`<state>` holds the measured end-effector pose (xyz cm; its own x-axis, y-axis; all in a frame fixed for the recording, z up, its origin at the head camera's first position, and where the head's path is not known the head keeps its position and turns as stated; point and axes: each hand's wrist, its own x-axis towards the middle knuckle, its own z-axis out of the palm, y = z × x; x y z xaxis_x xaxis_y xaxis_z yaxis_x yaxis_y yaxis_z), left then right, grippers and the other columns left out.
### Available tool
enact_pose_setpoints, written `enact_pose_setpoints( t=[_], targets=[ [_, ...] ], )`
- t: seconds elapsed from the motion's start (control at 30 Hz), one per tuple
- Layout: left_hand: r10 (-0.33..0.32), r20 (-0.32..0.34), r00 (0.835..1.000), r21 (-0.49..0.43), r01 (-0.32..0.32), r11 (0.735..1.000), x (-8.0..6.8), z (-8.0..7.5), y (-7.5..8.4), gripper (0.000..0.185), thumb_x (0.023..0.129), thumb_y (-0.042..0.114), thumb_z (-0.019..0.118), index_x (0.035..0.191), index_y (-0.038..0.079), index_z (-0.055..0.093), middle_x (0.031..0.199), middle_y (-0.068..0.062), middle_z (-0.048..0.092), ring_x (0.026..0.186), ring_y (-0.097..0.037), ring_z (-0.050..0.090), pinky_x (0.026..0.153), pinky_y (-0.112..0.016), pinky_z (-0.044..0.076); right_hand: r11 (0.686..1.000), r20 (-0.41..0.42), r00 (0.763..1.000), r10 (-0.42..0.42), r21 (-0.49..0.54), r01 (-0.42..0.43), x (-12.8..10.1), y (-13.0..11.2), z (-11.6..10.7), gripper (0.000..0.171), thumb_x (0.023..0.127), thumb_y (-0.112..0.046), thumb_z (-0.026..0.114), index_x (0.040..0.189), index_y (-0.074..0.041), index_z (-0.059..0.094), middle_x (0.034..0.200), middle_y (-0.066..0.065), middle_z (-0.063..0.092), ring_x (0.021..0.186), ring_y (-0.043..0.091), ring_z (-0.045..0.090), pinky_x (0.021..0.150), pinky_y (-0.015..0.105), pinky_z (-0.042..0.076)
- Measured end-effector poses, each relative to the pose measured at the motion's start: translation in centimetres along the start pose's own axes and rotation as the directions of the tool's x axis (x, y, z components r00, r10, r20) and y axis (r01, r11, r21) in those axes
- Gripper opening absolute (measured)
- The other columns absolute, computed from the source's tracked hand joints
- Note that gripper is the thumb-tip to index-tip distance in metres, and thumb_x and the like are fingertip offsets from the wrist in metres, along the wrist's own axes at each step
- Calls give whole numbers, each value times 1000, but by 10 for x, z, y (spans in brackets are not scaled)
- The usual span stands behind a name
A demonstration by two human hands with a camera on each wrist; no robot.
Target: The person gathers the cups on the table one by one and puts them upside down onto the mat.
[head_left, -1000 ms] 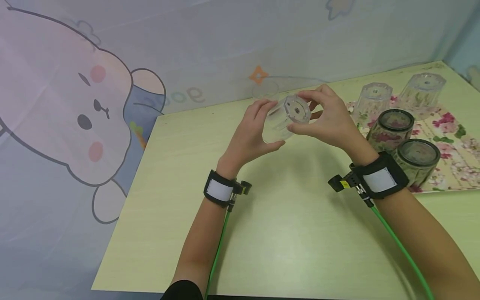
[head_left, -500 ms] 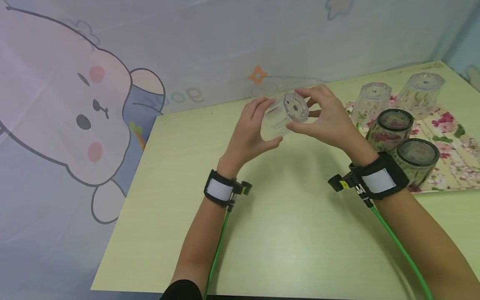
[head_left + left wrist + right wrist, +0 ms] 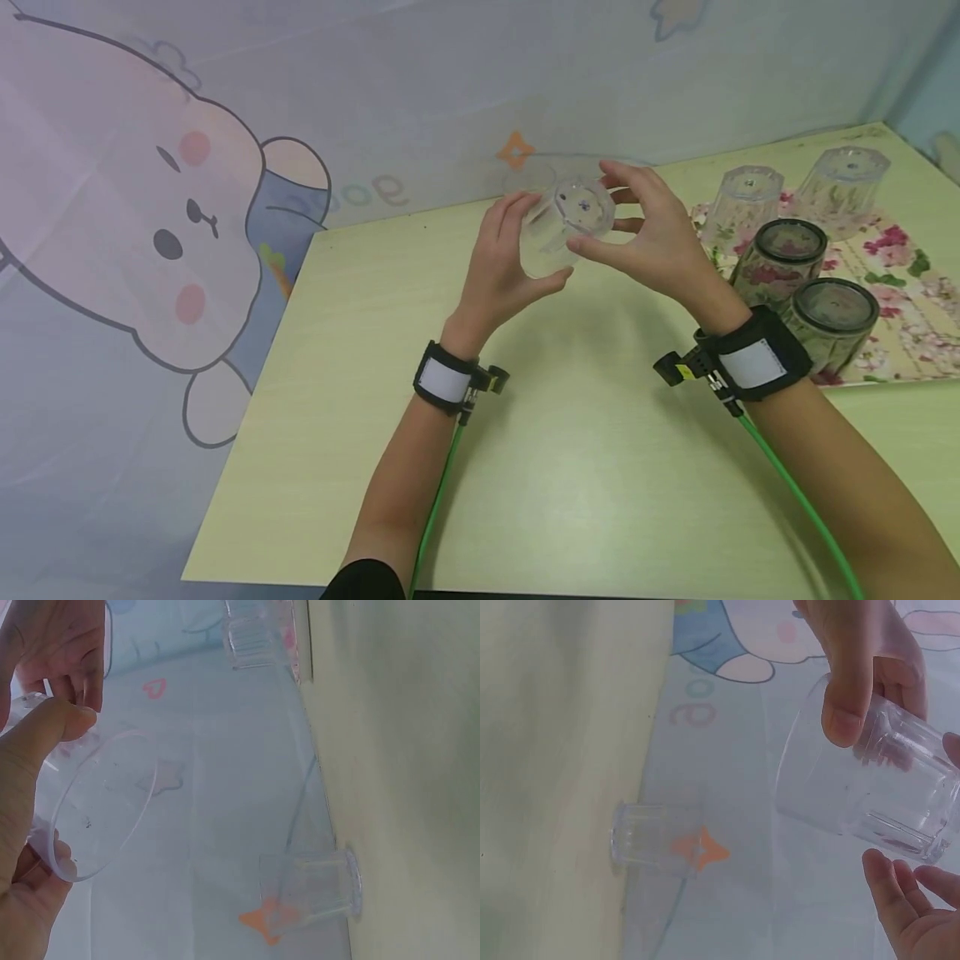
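**Clear tumbler held in the air between both hands**

Clear tumbler (image 3: 561, 227) off the surface (image 3: 585, 467), lying tilted, thick faceted base turned toward the camera and up, mouth pointing away toward 10 o'clock. It sits above the far middle of the surface.

Left hand (image 3: 501, 271) curled round the tumbler's side wall near the mouth: thumb below, fingers over the top. Left wrist view shows the thumb on the rim and the open mouth facing the lens.

Right hand (image 3: 651, 237) at the base end, 3 o'clock of the tumbler. Thumb and fingertips touch the base edge; fingers only lightly bent, spread around it rather than wrapped.

A second clear cup (image 3: 529, 177) stands mouth up at the far edge of the surface, 12 o'clock of the hands, against the printed backdrop (image 3: 180, 208).

At 3 o'clock, a floral mat (image 3: 911, 275) carries four upturned glasses: two clear ones (image 3: 745, 204) at the back, two dark-rimmed ones (image 3: 780, 260) nearer. Well apart from the held tumbler.

Black wrist straps with green cables (image 3: 795, 492) on both arms.
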<state>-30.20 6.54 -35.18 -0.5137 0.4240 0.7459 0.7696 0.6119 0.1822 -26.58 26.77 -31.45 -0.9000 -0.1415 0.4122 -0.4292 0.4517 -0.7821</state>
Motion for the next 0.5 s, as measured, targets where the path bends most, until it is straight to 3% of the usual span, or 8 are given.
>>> enact_pose_setpoints(
  t=[0.33,0.5],
  targets=[
    [-52,-72,996,-58,48,997,-2,10,6,84,66,35,84,131,-2,45,132,-16,51,129,-26,46,115,-27,36,1000,-38,999,-11,11,11,-1,-1,1,79,76,-21,80,145,-16,41,138,7,50,118,17,51,94,31,54],
    [-78,-106,991,-92,69,993,-3,17,8,85,66,36,84,130,-2,45,130,-14,52,126,-24,47,111,-26,40,1000,-55,998,-20,16,21,-2,-1,2,76,76,-21,81,142,-14,44,136,6,52,114,14,52,91,22,54]
  ],
)
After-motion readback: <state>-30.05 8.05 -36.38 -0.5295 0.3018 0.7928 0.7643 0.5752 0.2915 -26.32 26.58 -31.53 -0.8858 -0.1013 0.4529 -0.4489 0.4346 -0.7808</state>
